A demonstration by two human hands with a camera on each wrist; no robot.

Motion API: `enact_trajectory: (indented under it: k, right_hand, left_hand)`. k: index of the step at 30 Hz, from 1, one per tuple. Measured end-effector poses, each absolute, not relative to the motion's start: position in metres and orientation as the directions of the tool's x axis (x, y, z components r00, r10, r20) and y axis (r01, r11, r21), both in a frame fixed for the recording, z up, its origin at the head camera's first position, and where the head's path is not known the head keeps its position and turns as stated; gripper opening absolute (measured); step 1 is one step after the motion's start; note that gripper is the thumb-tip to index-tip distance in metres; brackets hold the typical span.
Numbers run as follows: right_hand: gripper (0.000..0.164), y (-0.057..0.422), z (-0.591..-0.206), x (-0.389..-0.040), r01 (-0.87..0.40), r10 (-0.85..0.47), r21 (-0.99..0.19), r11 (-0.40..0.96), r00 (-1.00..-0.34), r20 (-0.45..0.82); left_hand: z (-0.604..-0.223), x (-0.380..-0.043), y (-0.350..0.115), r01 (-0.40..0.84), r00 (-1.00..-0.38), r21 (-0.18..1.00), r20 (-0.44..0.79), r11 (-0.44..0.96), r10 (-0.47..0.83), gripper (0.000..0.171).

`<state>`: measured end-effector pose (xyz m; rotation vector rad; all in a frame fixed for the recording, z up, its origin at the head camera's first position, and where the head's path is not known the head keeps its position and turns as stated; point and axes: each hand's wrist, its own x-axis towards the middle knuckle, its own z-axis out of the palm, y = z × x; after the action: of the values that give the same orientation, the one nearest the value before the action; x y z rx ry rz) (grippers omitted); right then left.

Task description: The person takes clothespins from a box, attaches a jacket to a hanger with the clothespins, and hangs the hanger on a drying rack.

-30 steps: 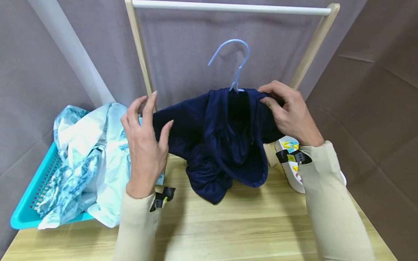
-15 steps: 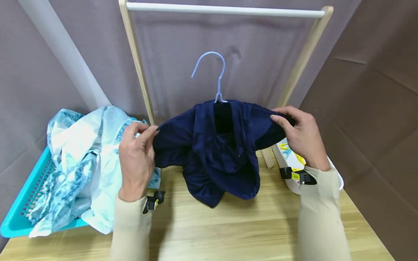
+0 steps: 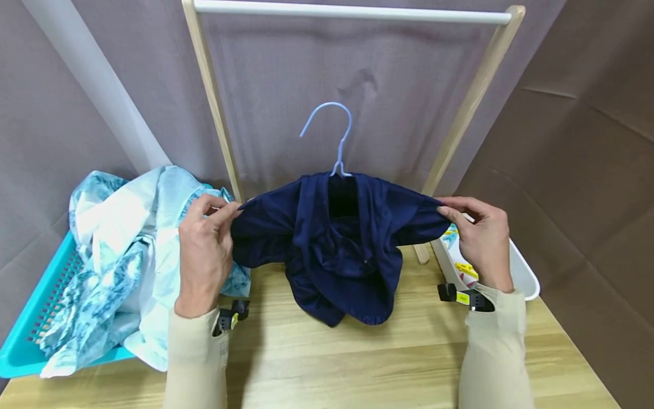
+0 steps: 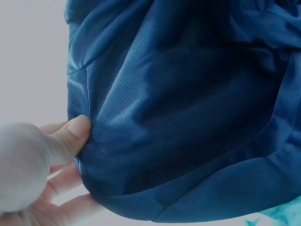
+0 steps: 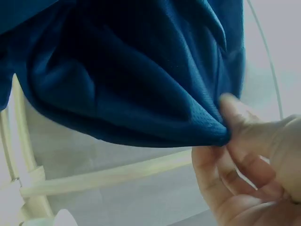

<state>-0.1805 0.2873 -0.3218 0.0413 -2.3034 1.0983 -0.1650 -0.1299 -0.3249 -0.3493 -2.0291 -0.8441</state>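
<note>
Shirt on hanger, work in progress. The shirt (image 3: 342,250) is held up betw. both hands over the middle of the table (image 3: 388,363), toward its back edge; whether its lower folds touch the wood can't be told. L hand (image 3: 204,255) pinches one sleeve end (image 4: 127,160), thumb vs. fingers; R hand (image 3: 482,241) pinches the other, w/ the cloth spread betw. Done: hanger (image 3: 340,152) is inside, hook (image 3: 332,103) upright out of the neck. Left (judged): shoulders prob. need evening; hook is not yet on the rail (image 3: 352,11) of the rack (image 3: 467,113) beyond. Approx. past halfway.

Surface: pale wood-grain table; basket (image 3: 17,363) w/ blue-white clothes (image 3: 148,221) at the L edge; box (image 3: 528,284) w/ pegs (image 3: 466,270) at the R edge, partly hidden by R hand. Room: grey curtain (image 3: 306,68) behind, brown sheet (image 3: 577,187) at R, white pole (image 3: 97,85) slanting at L.
</note>
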Motion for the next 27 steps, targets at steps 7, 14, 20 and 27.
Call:
enact_trajectory:
  k: [7,14,20,27]
  right_hand:
    - [0.025,0.301,-0.324,-0.174,-0.155,0.313,-0.771,0.618,-0.851,0.422]
    - [0.053,0.345,-0.34,-0.166,0.146,0.233,-0.664,0.733,-0.972,0.043]
    - [0.052,0.372,-0.366,-0.175,0.257,0.192,-0.477,0.841,-0.964,-0.182]
    - [0.049,0.386,-0.386,-0.183,0.277,0.169,-0.339,0.899,-0.934,-0.314]
  left_hand:
    - [-0.329,-0.165,-0.132,0.523,-0.588,0.443,0.806,0.728,-0.067,0.018]
    - [-0.328,-0.165,-0.135,0.523,-0.591,0.474,0.8,0.709,-0.099,0.018]
    - [-0.328,-0.166,-0.136,0.529,-0.59,0.473,0.802,0.705,-0.095,0.019]
    - [-0.328,-0.168,-0.138,0.542,-0.591,0.471,0.802,0.696,-0.083,0.018]
